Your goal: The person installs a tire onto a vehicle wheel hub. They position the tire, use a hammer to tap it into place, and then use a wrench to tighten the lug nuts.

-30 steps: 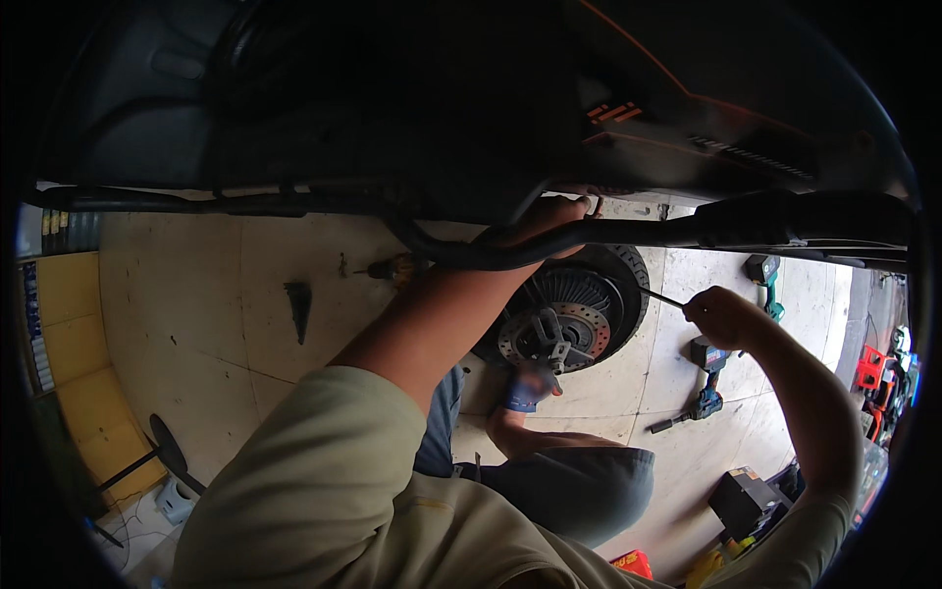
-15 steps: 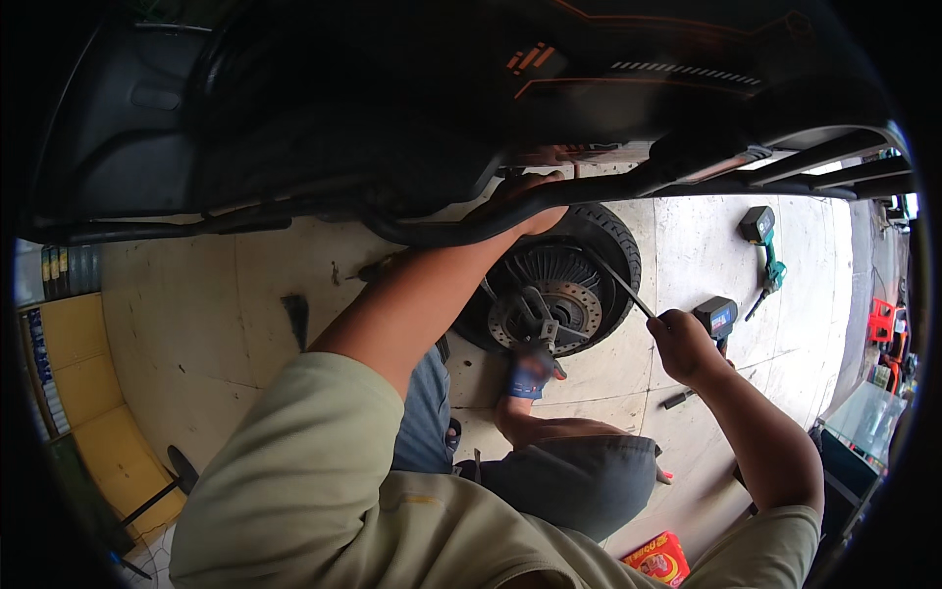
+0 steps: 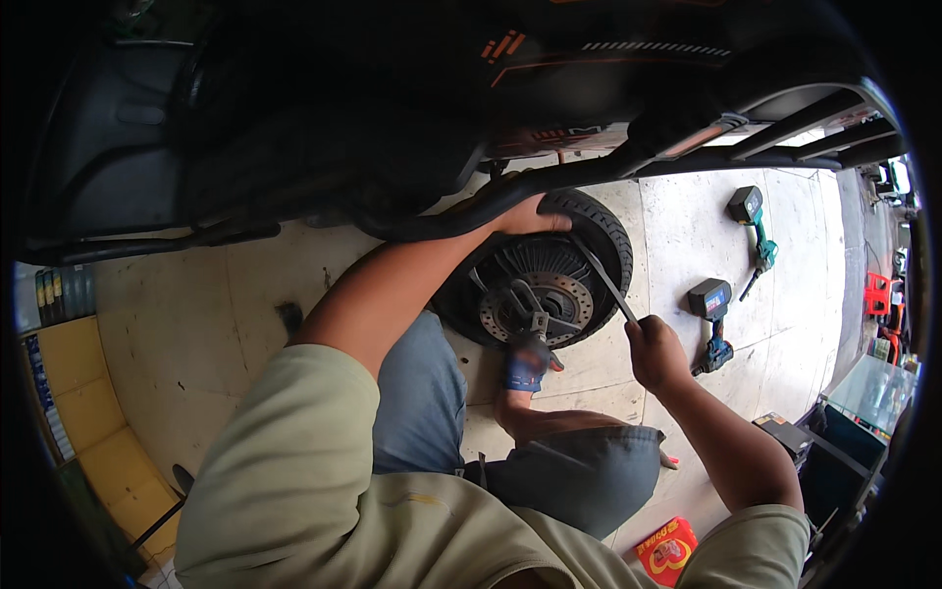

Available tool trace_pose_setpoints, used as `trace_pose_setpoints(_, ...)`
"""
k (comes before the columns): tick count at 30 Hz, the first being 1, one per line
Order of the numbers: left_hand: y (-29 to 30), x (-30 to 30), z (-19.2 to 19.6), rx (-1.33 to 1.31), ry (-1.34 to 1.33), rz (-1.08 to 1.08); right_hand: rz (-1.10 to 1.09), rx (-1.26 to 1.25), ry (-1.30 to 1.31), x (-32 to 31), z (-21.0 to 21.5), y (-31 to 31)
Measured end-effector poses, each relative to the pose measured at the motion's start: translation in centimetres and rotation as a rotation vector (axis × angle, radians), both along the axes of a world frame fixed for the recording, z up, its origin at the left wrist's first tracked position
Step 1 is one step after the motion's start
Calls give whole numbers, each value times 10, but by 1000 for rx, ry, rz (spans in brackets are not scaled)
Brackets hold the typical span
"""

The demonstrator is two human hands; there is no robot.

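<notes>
A wheel with a black tyre (image 3: 610, 228), a finned hub and a drilled brake disc (image 3: 574, 294) lies flat on the floor. My left hand (image 3: 535, 218) reaches under a black tubular bar to the far part of the tyre. Its fingers are stretched out, slightly blurred, with nothing seen in them. My right hand (image 3: 657, 351) is closed round the near end of a metal tyre lever (image 3: 610, 285). The lever slants up to the left, its far tip at the inner edge of the tyre. My foot in a blue shoe (image 3: 525, 368) is against the wheel's near side.
Overhead is a dark vehicle body (image 3: 324, 108) with a black tubular bar (image 3: 471, 221) crossing above my left forearm. Right of the wheel lie a green cordless tool (image 3: 760, 240) and a blue one (image 3: 711, 329). A red package (image 3: 667, 550) lies near my right side; yellow shelving (image 3: 83, 393) stands left.
My left hand has come out more from behind the bar, its fingers now stretched over the tyre. My right hand has shifted slightly left and down with the lever. The view has shifted a little.
</notes>
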State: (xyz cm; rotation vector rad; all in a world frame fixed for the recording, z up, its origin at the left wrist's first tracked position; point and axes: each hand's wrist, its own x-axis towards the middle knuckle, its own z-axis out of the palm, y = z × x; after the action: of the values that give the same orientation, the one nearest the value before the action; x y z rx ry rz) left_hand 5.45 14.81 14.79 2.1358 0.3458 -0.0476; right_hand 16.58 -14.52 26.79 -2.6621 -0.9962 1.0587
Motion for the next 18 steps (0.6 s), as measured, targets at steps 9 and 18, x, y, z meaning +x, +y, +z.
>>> trace_pose_setpoints(9, 9, -3, 12, 301, 195, -125, -395, -427, 548, 39, 31, 53)
trace_pose_setpoints(18, 4, -6, 8, 285, 124, -33, -236, -263, 247, -8, 16, 35)
